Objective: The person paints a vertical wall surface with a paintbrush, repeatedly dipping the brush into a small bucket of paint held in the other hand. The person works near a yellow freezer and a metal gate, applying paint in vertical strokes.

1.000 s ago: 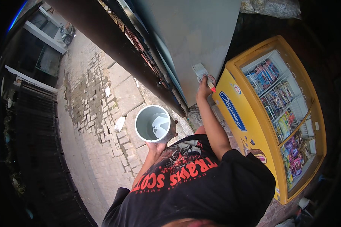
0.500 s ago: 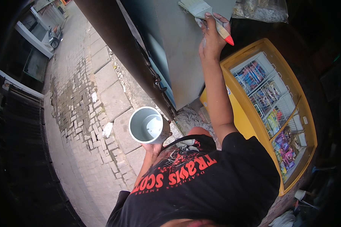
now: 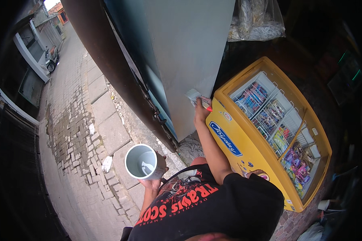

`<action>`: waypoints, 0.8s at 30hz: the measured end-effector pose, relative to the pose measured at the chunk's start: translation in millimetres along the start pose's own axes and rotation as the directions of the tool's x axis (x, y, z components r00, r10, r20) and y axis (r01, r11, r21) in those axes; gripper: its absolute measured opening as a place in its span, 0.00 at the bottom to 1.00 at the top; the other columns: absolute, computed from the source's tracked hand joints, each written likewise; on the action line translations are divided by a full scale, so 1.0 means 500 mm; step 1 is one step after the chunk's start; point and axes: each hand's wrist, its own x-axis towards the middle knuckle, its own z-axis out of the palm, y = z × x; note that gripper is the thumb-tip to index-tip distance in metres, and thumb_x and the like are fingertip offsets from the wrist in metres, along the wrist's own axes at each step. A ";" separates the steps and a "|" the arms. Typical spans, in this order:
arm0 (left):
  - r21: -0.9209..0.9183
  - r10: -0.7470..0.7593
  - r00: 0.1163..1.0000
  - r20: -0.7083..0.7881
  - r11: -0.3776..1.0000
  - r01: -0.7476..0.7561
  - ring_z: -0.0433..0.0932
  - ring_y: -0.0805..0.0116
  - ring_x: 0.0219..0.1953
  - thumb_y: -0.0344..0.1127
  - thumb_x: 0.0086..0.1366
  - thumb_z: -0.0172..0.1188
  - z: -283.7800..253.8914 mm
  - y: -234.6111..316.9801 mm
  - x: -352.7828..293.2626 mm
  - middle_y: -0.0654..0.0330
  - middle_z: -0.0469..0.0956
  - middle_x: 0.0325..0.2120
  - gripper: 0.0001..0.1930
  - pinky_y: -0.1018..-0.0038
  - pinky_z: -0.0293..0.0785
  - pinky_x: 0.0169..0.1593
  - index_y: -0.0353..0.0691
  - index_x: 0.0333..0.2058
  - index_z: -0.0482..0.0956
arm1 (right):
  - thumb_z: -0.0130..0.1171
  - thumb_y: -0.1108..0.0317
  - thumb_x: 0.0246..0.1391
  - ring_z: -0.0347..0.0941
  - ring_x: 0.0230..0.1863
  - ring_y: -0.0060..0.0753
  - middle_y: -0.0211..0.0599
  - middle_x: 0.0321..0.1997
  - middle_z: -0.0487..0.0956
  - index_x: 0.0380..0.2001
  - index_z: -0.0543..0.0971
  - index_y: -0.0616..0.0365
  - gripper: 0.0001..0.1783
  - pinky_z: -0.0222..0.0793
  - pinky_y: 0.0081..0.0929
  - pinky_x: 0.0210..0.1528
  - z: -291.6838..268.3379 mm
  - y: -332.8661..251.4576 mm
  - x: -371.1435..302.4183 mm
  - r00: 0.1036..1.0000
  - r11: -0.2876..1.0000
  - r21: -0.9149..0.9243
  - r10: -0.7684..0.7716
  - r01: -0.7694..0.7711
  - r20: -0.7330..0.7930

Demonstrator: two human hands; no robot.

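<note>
My left hand (image 3: 152, 183) is closed round the base and side of a round paint pot (image 3: 129, 166), which has pale grey-blue paint inside. A wide flat paintbrush (image 3: 193, 94) with a red-tipped handle is gripped in my right hand (image 3: 202, 111). Its paint-covered bristles appear to rest against the grey panel (image 3: 181, 52), near the panel's right edge. Pale paint smears mark the fingers of my right hand. The pot is held well below and to the left of the brush, over the pavement.
A yellow chest freezer (image 3: 229, 120) with packaged goods under its glass stands close to my right arm. Clear plastic bags (image 3: 256, 30) hang beyond the panel. Left of the panel runs a dark door frame (image 3: 104, 56). A brick-paved lane (image 3: 74, 132) with a parked motorbike (image 3: 51, 58) lies further left.
My right hand has brought the brush down and left from high up on the panel's edge. The pot has shifted slightly down and left in view, as the whole view has also shifted.
</note>
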 end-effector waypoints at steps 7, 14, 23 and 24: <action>-0.026 -0.002 0.998 -0.063 1.000 0.001 0.65 0.26 0.65 0.74 0.65 0.43 -0.007 -0.019 0.011 0.46 0.66 0.68 0.46 0.30 0.75 0.49 0.49 0.72 0.60 | 0.69 0.76 0.56 0.79 0.36 0.26 0.40 0.36 0.81 0.38 0.75 0.64 0.11 0.78 0.24 0.37 0.219 -0.454 0.010 0.789 0.822 0.433 -0.524 0.369 0.322; -0.055 0.024 0.999 -0.044 0.998 -0.026 0.66 0.28 0.65 0.76 0.64 0.43 -0.016 -0.039 0.010 0.48 0.67 0.67 0.46 0.32 0.73 0.49 0.50 0.71 0.61 | 0.67 0.71 0.62 0.78 0.41 0.26 0.39 0.43 0.78 0.45 0.70 0.58 0.15 0.78 0.26 0.39 0.346 -0.603 0.004 0.795 0.745 0.620 -0.521 0.246 0.310; -0.026 0.065 0.993 -0.095 0.997 -0.067 0.68 0.28 0.64 0.74 0.64 0.45 -0.028 -0.015 -0.010 0.48 0.67 0.68 0.46 0.32 0.75 0.47 0.50 0.72 0.60 | 0.64 0.74 0.62 0.77 0.39 0.29 0.36 0.36 0.77 0.44 0.70 0.57 0.13 0.78 0.30 0.42 0.059 0.024 -0.040 0.999 0.939 0.345 -0.020 0.004 0.041; -0.022 0.059 0.992 -0.107 0.998 -0.062 0.68 0.28 0.64 0.75 0.64 0.45 -0.022 -0.010 -0.013 0.48 0.67 0.68 0.46 0.32 0.76 0.47 0.50 0.72 0.60 | 0.64 0.74 0.61 0.78 0.39 0.29 0.37 0.36 0.77 0.43 0.70 0.57 0.13 0.78 0.30 0.42 0.040 0.059 -0.031 0.995 0.949 0.310 -0.084 0.064 0.051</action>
